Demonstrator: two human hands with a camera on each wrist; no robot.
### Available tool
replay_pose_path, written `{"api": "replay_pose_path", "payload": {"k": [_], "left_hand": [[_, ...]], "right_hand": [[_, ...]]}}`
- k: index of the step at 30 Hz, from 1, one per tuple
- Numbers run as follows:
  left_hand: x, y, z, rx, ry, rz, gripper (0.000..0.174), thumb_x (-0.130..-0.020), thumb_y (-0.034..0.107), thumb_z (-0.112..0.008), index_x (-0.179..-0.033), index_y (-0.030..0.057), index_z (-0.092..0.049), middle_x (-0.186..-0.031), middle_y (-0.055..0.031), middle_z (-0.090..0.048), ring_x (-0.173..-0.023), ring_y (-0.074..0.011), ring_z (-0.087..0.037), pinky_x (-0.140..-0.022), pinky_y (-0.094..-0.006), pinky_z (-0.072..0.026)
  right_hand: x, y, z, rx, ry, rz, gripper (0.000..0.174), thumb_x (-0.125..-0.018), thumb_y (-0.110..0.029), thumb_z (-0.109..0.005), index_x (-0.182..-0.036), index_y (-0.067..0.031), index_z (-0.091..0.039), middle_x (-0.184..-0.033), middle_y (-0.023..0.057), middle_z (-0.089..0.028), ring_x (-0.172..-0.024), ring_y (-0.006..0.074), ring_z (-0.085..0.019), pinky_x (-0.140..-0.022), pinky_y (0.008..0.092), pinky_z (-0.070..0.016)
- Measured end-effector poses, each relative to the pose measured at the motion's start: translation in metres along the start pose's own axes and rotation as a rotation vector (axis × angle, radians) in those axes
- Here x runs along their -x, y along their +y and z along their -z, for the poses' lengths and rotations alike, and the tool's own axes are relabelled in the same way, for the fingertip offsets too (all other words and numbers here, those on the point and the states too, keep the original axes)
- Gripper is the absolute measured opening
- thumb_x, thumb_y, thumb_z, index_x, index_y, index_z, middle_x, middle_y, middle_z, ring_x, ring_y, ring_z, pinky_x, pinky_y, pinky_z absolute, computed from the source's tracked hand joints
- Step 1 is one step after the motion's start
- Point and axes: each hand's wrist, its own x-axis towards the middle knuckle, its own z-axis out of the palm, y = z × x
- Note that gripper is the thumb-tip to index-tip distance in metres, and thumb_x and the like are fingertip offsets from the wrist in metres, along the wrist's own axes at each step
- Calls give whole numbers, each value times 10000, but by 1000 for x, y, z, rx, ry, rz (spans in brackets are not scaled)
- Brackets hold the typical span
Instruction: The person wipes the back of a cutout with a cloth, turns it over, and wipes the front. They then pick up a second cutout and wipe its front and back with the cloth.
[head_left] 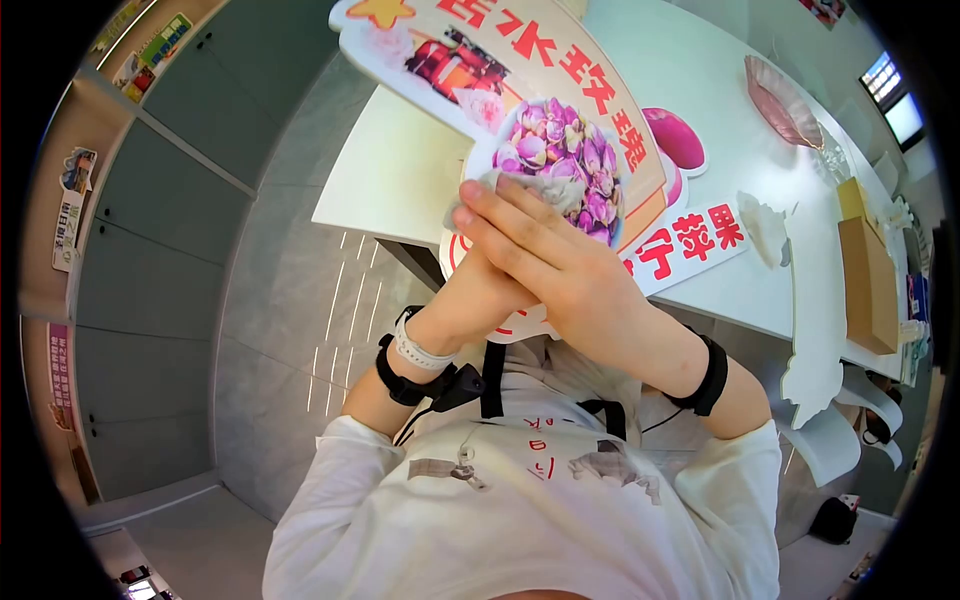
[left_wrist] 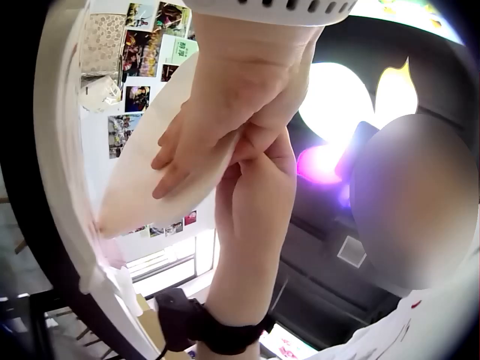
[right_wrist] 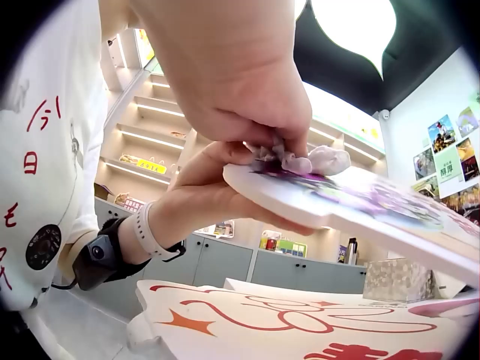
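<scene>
Looks like you're wiping: left hand [head_left: 485,292] clamps the sign [head_left: 540,95] over the tabletop [head_left: 380,170], right hand [head_left: 560,265] pinches a tissue [head_left: 552,187] against its face, so next calls for (my read) sliding it along, grip steady.

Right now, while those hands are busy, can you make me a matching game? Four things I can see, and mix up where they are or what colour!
Things:
1. Crumpled wipe
2. White wristband
3. Cardboard box
4. Wavy-edged dish

Places and colours:
A. Brown
B. Around the left wrist
C. Pink
D. Under the right hand, on the flowery sign

Right pairs: 1-D, 2-B, 3-A, 4-C
</scene>
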Motion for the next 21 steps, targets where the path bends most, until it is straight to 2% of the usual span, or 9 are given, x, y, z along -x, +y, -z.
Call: {"api": "replay_pose_path", "payload": {"k": [4, 6, 8, 9, 12, 15, 18, 21], "left_hand": [[2, -4, 4, 144, -48, -3, 535, -839, 92, -548, -1340, 28, -372, -1246, -128, -514, -1179, -241, -484, -981, -360, -393], [3, -13, 7, 344, -123, -43, 547, -850, 118, -541, -1358, 31, -360, -1271, -134, -506, -1209, -256, -474, -1012, -372, -378], [0, -25, 17, 823, -406, -61, 559, -861, 144, -535, -1376, 35, -348, -1295, -139, -498, -1240, -270, -463, -1044, -384, -363], [-4, -27, 23, 1073, -552, 4, 567, -892, 206, -516, -1399, 37, -326, -1341, -146, -475, -1274, -290, -439, -1074, -404, -338], [-9, -27, 26, 1153, -486, -71, 614, -962, 397, -417, -1436, 36, -267, -1426, -152, -402, -1288, -316, -423, -1076, -446, -334], [-13, -15, 18, 1068, -395, -54, 691, -970, 497, -378, -1464, 45, -209, -1472, -160, -335, -1327, -326, -371, -1095, -471, -300], [-15, -1, 3, 1162, -304, 6, 728, -964, 556, -321, -1473, 53, -189, -1485, -151, -314, -1360, -334, -316, -1111, -481, -269], [-17, 3, 1, 1131, -294, 4, 753, -954, 591, -296, -1481, 66, -176, -1496, -142, -297, -1377, -336, -282, -1118, -492, -251]], "right_hand": [[5, 0, 1, -18, -3, 53, 484, -790, -42, -539, -1274, -32, -540, -1352, 107, -498, -1239, 308, -482, -1029, 407, -413], [6, -2, 7, -5, -72, 60, 471, -791, -45, -550, -1262, -32, -549, -1336, 110, -510, -1226, 297, -492, -1035, 417, -411], [6, -6, 19, 22, -170, 63, 457, -794, -52, -558, -1251, -33, -558, -1321, 107, -523, -1212, 288, -503, -1041, 424, -410], [6, -9, 27, 40, -233, 61, 450, -796, -58, -561, -1245, -34, -562, -1313, 103, -529, -1206, 285, -508, -1043, 425, -410], [13, -8, 42, -43, -351, 37, 430, -803, -70, -565, -1232, -41, -571, -1301, 90, -541, -1198, 280, -514, -1049, 428, -410], [26, -4, 48, -151, -374, -1, 398, -816, -74, -557, -1212, -48, -583, -1300, 79, -551, -1193, 279, -525, -1055, 431, -405], [33, -1, 58, -170, -374, 25, 381, -829, -71, -539, -1206, -48, -589, -1299, 86, -556, -1197, 278, -527, -1060, 434, -397], [41, 6, 66, -166, -415, 69, 377, -838, -74, -527, -1209, -44, -586, -1306, 94, -552, -1207, 276, -523, -1062, 438, -392]]}}
